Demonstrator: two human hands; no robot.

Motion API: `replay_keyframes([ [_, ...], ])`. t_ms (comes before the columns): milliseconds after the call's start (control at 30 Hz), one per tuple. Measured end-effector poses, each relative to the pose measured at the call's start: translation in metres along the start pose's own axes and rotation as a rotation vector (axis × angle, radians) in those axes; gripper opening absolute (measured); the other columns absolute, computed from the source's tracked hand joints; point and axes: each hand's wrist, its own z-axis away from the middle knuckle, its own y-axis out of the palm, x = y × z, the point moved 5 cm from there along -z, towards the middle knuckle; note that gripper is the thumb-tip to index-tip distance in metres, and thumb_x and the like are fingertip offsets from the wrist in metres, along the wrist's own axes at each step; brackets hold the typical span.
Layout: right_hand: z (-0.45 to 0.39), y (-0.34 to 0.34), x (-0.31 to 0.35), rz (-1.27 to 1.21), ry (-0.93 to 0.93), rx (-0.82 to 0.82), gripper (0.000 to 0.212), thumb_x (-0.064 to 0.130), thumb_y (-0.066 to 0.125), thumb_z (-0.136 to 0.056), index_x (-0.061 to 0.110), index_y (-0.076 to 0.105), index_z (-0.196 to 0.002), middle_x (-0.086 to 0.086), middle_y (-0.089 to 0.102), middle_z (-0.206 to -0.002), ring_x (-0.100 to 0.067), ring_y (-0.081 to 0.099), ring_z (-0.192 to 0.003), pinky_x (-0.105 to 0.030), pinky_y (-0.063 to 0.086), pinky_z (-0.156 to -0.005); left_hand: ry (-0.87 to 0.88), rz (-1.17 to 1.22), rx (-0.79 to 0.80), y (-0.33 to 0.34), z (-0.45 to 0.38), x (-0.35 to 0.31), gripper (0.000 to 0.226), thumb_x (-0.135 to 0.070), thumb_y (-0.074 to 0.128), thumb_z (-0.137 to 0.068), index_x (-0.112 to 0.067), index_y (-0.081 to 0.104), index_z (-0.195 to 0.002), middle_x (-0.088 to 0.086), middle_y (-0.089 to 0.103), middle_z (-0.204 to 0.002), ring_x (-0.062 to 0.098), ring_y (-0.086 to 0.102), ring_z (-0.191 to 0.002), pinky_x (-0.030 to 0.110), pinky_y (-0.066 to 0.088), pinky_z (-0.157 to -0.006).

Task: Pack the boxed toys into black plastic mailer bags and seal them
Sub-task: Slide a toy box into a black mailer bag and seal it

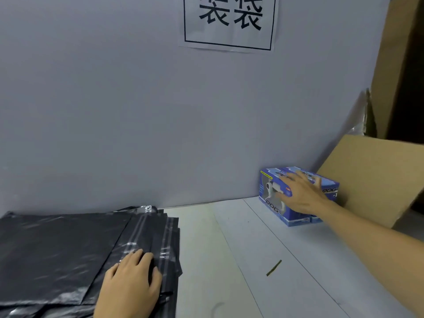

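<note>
A blue toy box [273, 198] printed with a white robot dog and the word DOG stands at the back right of the white table, against the grey wall. My right hand [302, 195] reaches over it, fingers spread across its top and thumb on its front face. A stack of black plastic mailer bags [57, 246] lies flat at the front left, their clear adhesive strips along the right edge. My left hand [132, 281] lies on the stack's right side, its fingers bent at the top bag's edge near the strips.
A brown cardboard sheet [376, 177] leans behind and to the right of the toy box. A small green strip [274, 268] lies on the white table [229, 260]. A grey wall with a printed paper sign [229, 21] closes the back.
</note>
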Motion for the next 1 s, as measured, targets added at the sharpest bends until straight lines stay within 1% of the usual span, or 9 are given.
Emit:
replay_keyframes([
  [100,0.004,0.004,0.017,0.029,-0.087,0.029,0.068,0.063,0.036,-0.098,0.031,0.021,-0.156,0.010,0.020,-0.164,-0.021,0.010,-0.152,-0.063,0.012,-0.114,-0.019,-0.002,0.001,-0.002,0.001,-0.003,0.034,-0.048,0.032,-0.101,-0.042,0.043,-0.132,-0.023,0.037,-0.147,-0.001,0.032,-0.138,0.027,0.024,-0.114],
  [233,0.011,-0.004,0.046,0.336,-0.228,0.024,0.059,0.051,0.031,-0.102,0.030,0.018,-0.156,0.007,0.018,-0.165,-0.024,0.014,-0.152,-0.055,0.034,-0.106,-0.038,-0.022,0.023,0.000,0.001,-0.002,0.033,-0.047,0.032,-0.101,-0.041,0.044,-0.130,-0.024,0.039,-0.144,0.000,0.034,-0.136,0.026,0.025,-0.112],
  [333,0.023,-0.012,0.060,0.390,-0.243,-0.066,0.050,0.042,0.030,-0.104,0.029,0.028,-0.152,0.008,0.028,-0.161,-0.023,0.025,-0.148,-0.050,0.037,-0.102,-0.050,-0.018,0.024,-0.002,0.003,-0.003,0.033,-0.047,0.032,-0.101,-0.040,0.045,-0.130,-0.023,0.040,-0.144,0.000,0.033,-0.137,0.027,0.025,-0.112],
  [467,0.042,-0.037,0.072,-0.100,-0.195,-0.305,0.038,0.031,0.050,-0.100,0.024,0.057,-0.137,0.004,0.060,-0.139,-0.024,0.051,-0.128,-0.048,0.041,-0.096,-0.056,-0.006,0.033,-0.002,0.005,-0.003,0.038,-0.046,0.033,-0.101,-0.037,0.045,-0.136,-0.019,0.040,-0.148,0.003,0.031,-0.141,0.029,0.025,-0.114],
  [567,0.060,-0.056,0.081,-0.468,-0.136,-0.440,0.033,0.022,0.058,-0.097,0.016,0.066,-0.128,-0.005,0.073,-0.112,-0.030,0.063,-0.104,-0.043,0.048,-0.083,-0.044,-0.004,0.052,-0.001,0.005,-0.005,0.037,-0.046,0.032,-0.100,-0.034,0.047,-0.132,-0.017,0.045,-0.141,0.006,0.037,-0.135,0.029,0.029,-0.112],
  [667,0.083,-0.064,0.093,-0.869,0.007,-0.479,0.025,0.017,0.056,-0.098,0.015,0.069,-0.120,0.007,0.064,-0.069,-0.007,0.058,-0.067,-0.026,0.043,-0.059,-0.034,0.003,0.102,0.000,0.006,-0.009,0.038,-0.046,0.032,-0.100,-0.030,0.048,-0.131,-0.011,0.047,-0.140,0.011,0.040,-0.133,0.033,0.029,-0.114],
  [767,0.106,-0.056,0.110,-1.218,0.140,-0.406,0.023,0.016,0.056,-0.097,0.028,0.071,-0.109,0.012,0.065,-0.074,0.002,0.059,-0.068,-0.026,0.048,-0.064,-0.030,0.081,0.133,-0.006,0.010,-0.014,0.033,-0.044,0.032,-0.102,-0.027,0.051,-0.121,-0.010,0.054,-0.125,0.015,0.051,-0.114,0.035,0.038,-0.106],
  [867,0.128,-0.041,0.130,-1.461,0.153,-0.274,0.024,0.015,0.055,-0.099,0.031,0.072,-0.106,0.002,0.074,-0.095,-0.014,0.069,-0.091,-0.038,0.055,-0.082,-0.081,0.274,0.064,-0.017,0.011,-0.015,0.024,-0.042,0.035,-0.103,-0.025,0.052,-0.105,-0.010,0.055,-0.108,0.014,0.052,-0.095,0.035,0.046,-0.093],
  [1000,0.151,-0.023,0.147,-1.593,0.197,-0.120,0.024,0.014,0.053,-0.100,0.025,0.074,-0.104,0.004,0.078,-0.094,-0.018,0.073,-0.091,-0.038,0.057,-0.079,-0.254,0.761,-0.151,-0.028,0.009,-0.009,0.040,-0.038,0.043,-0.103,-0.021,0.048,-0.139,-0.006,0.056,-0.133,0.011,0.054,-0.116,0.029,0.042,-0.097],
])
